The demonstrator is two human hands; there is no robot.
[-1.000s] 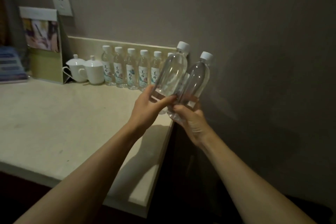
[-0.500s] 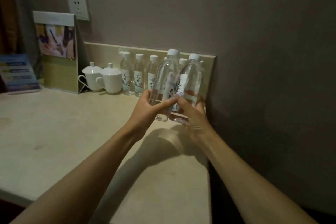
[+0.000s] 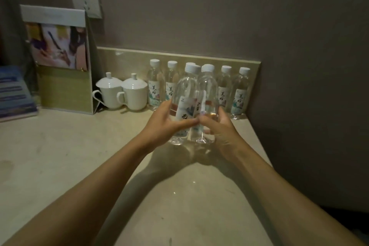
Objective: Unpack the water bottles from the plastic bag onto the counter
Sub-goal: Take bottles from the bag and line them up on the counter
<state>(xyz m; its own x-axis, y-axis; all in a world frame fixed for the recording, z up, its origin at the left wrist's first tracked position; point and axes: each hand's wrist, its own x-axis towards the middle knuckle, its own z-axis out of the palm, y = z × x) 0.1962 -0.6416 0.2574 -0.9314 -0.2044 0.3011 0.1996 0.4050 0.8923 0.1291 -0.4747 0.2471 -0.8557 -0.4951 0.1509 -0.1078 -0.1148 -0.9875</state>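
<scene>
Two clear water bottles with white caps stand upright side by side on the beige counter (image 3: 60, 156). My left hand (image 3: 163, 124) is wrapped around the left bottle (image 3: 185, 94). My right hand (image 3: 217, 128) grips the right bottle (image 3: 208, 90). Both bottle bases touch the counter in front of a row of several labelled water bottles (image 3: 239, 94) along the back ledge. No plastic bag is in view.
Two white lidded cups (image 3: 121, 94) stand left of the bottle row. A standing display card (image 3: 60, 58) and a blue booklet (image 3: 14, 94) are at the back left. A wall socket (image 3: 85, 0) is above. The counter ends at the wall on the right.
Both hands carried the two bottles from off the counter's right edge inward and lowered them, tilting them upright, until they stand on the counter in front of the row.
</scene>
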